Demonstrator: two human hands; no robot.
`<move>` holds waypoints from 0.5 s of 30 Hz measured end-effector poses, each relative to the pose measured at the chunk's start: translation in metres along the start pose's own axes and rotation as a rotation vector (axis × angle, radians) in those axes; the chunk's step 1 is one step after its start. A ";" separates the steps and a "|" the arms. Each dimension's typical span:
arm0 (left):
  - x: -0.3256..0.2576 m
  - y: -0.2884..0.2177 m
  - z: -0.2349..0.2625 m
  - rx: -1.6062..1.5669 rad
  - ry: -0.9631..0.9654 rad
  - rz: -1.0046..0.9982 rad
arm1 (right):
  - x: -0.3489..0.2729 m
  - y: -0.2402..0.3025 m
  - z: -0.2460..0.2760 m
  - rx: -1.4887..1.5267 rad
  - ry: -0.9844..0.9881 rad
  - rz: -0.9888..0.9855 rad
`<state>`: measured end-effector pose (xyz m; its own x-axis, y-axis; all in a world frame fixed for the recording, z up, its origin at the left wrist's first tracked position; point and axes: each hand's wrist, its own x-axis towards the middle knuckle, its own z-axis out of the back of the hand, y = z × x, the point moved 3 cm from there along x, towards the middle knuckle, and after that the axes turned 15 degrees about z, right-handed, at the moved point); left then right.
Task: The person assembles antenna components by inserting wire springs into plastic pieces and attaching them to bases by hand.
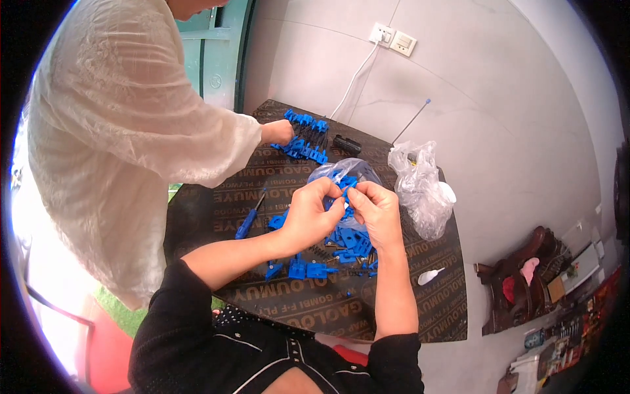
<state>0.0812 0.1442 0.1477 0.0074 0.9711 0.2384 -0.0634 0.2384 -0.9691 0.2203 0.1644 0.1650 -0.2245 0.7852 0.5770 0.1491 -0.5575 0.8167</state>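
Glossy blue plastic parts [348, 240], crinkly clear plastic bag [420, 187], matt dark printed board [420, 308], sheer white cloth sleeve [216, 144]

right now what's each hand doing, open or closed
Left hand: fingers closed, pinching a small blue plastic part.
Right hand: fingers closed on the same blue plastic part, from the other side.
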 end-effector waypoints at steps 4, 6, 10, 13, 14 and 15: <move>-0.001 -0.002 0.002 0.081 -0.055 -0.122 | 0.000 0.004 -0.002 -0.058 0.001 0.044; -0.004 -0.009 0.002 0.023 -0.018 -0.046 | -0.001 0.006 -0.002 -0.058 -0.003 0.041; -0.006 -0.014 0.004 -0.075 0.015 0.130 | -0.002 0.007 -0.001 -0.068 0.014 0.034; -0.005 -0.013 0.004 -0.137 0.086 0.187 | -0.002 0.005 0.001 -0.052 0.028 0.044; -0.005 -0.013 0.005 -0.137 0.086 0.187 | -0.002 0.005 0.001 -0.052 0.028 0.044; -0.004 -0.013 0.005 -0.136 0.095 0.189 | -0.002 0.005 0.001 -0.045 0.030 0.040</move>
<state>0.0773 0.1375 0.1595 0.1020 0.9935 0.0513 0.0623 0.0451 -0.9970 0.2224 0.1602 0.1682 -0.2483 0.7543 0.6078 0.1154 -0.5999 0.7917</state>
